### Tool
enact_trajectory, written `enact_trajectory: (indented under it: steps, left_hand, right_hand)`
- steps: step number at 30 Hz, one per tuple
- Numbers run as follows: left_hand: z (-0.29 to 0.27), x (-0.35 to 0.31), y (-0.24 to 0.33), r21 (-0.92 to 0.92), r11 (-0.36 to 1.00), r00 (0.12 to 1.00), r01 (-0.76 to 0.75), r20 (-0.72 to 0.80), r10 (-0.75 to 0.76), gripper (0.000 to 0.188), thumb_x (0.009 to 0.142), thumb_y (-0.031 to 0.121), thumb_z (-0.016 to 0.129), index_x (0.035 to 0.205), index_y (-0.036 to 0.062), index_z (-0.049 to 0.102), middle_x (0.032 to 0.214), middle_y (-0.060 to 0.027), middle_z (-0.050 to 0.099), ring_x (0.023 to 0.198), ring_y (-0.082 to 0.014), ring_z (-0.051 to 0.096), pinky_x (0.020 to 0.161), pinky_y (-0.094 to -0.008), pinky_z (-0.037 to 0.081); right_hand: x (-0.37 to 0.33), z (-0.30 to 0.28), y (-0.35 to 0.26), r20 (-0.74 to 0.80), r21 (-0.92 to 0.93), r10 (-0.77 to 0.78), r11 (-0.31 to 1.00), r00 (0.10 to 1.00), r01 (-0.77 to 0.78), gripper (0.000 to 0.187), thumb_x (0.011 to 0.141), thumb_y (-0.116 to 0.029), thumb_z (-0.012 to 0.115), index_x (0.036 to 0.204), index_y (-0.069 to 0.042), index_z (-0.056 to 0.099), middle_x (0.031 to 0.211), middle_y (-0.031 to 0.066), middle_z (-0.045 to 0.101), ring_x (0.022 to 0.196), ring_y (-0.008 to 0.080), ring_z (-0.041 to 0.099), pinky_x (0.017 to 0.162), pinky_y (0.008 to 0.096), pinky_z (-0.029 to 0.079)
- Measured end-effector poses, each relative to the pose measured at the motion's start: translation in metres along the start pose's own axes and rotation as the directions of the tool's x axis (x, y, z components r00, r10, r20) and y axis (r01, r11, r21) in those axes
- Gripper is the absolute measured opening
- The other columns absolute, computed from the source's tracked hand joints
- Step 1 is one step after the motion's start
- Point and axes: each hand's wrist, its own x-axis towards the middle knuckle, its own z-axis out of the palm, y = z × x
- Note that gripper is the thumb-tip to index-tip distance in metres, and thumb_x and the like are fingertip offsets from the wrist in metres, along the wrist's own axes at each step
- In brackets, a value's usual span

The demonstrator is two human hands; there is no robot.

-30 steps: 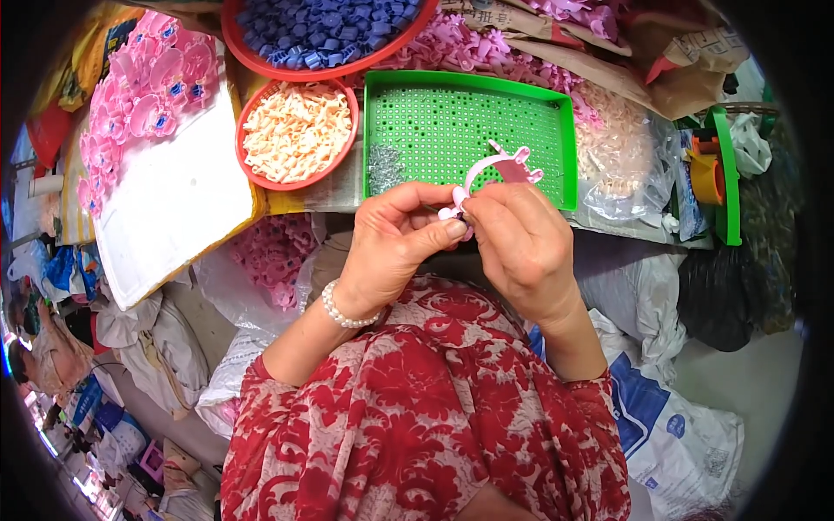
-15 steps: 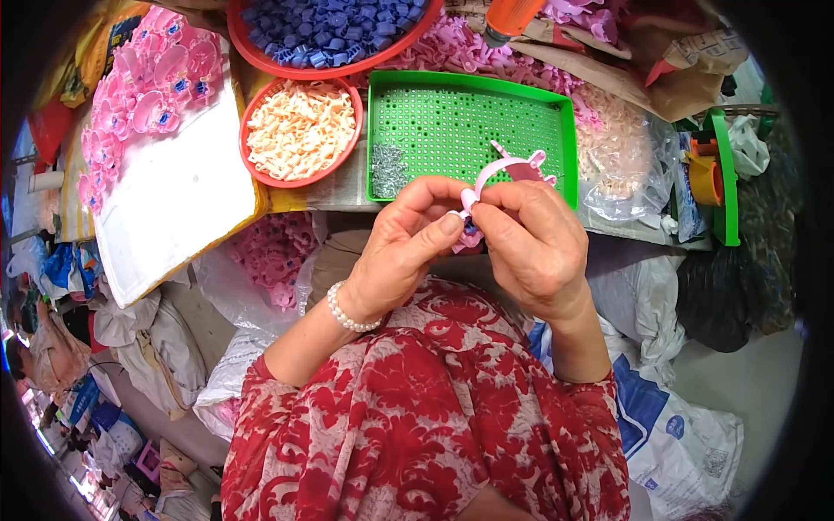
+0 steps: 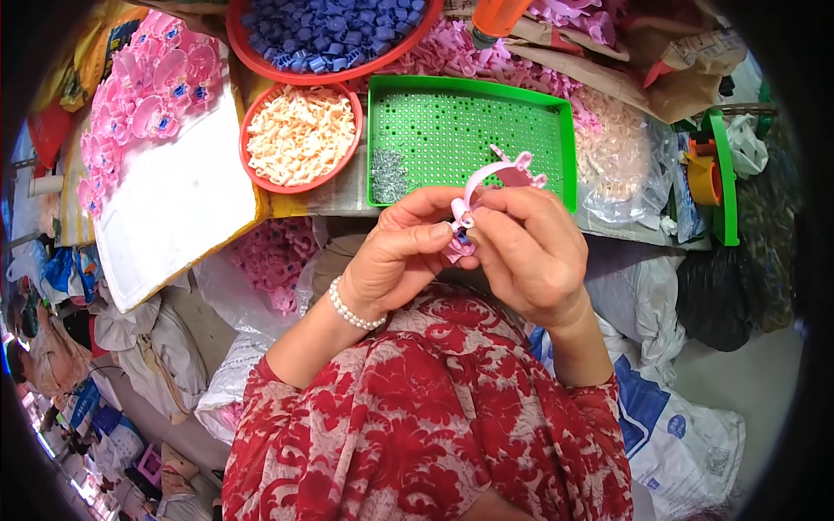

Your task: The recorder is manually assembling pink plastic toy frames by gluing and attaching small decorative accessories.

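Both of my hands are together just in front of the green basket's near edge, closed on one pink plastic piece. A curved band arches up from it toward a wider, knobbed end over the basket. Its lower end carries a small dark blue insert. My left hand pinches that lower end between thumb and fingers. My right hand grips beside the rolled part where the band begins, its fingertips partly hidden. Beyond them, the shallow green basket holds small silvery metal bits in its near left corner.
Left of the basket stand a red bowl of cream plastic parts and a larger bowl of blue parts. Pink assembled pieces cover part of a white board. An orange tool hangs above loose pink parts.
The pink piece has shifted slightly left and down, and its band has turned so the rolled part shows more. Both hands keep their pinch on it.
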Motion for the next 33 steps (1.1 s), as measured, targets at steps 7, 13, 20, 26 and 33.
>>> enact_trajectory:
  steps: [7, 13, 20, 26, 33]
  left_hand:
    - [0.0, 0.0, -0.002, -0.007, 0.997, 0.994, -0.079, -0.076, 0.078, 0.037, 0.082, 0.003, 0.061, 0.118, 0.005, 0.053, 0.111, -0.0091, 0.057, 0.098, -0.0191, 0.058, 0.085, -0.0349, 0.05]
    - [0.0, 0.001, -0.004, 0.054, 0.994, 0.991, -0.094, -0.086, 0.098, 0.041, 0.08, 0.005, 0.064, 0.119, 0.0066, 0.053, 0.115, -0.0082, 0.057, 0.103, -0.0187, 0.055, 0.091, -0.0357, 0.046]
    - [-0.002, 0.003, -0.006, 0.008, 0.992, 0.987, -0.129, -0.091, 0.129, 0.037, 0.084, 0.002, 0.06, 0.12, 0.0048, 0.052, 0.114, -0.0088, 0.056, 0.1, -0.0183, 0.057, 0.087, -0.0342, 0.049]
    - [0.002, 0.007, -0.005, 0.058, 0.976, 0.964, -0.208, -0.157, 0.215, 0.037, 0.086, 0.004, 0.058, 0.121, 0.005, 0.05, 0.113, -0.0087, 0.057, 0.098, -0.0197, 0.059, 0.083, -0.0342, 0.052]
    - [0.003, 0.006, 0.007, 0.04, 0.974, 0.973, -0.222, -0.052, 0.224, 0.039, 0.086, 0.005, 0.057, 0.124, 0.0046, 0.048, 0.13, -0.0145, 0.047, 0.1, -0.0269, 0.06, 0.081, -0.0352, 0.054]
  right_hand:
    - [0.0, 0.002, -0.001, -0.052, -0.107, 0.103, 0.988, 0.993, -0.108, 0.023, 0.064, -0.004, 0.071, 0.086, -0.001, 0.063, 0.086, 0.0107, 0.059, 0.073, 0.0261, 0.058, 0.062, 0.0337, 0.047]
    - [0.001, 0.001, -0.002, 0.007, -0.108, 0.129, 0.986, 0.992, -0.127, 0.02, 0.065, -0.008, 0.072, 0.082, -0.003, 0.063, 0.082, 0.0074, 0.059, 0.073, 0.0247, 0.057, 0.067, 0.0348, 0.043]
    - [0.002, 0.006, -0.003, -0.035, -0.111, 0.146, 0.983, 0.989, -0.149, 0.014, 0.068, -0.005, 0.07, 0.079, -0.003, 0.062, 0.079, 0.0076, 0.06, 0.072, 0.0239, 0.059, 0.073, 0.0392, 0.044]
    - [-0.006, 0.008, -0.001, -0.102, 0.014, 0.175, 0.985, 0.979, -0.174, 0.014, 0.068, 0.0, 0.07, 0.08, -0.003, 0.062, 0.077, 0.0081, 0.061, 0.072, 0.0238, 0.06, 0.079, 0.043, 0.046]
    - [-0.006, -0.008, 0.001, -0.113, 0.0, 0.231, 0.973, 0.966, -0.232, 0.012, 0.07, 0.001, 0.069, 0.079, -0.001, 0.062, 0.078, 0.0093, 0.061, 0.072, 0.0214, 0.06, 0.081, 0.0408, 0.046]
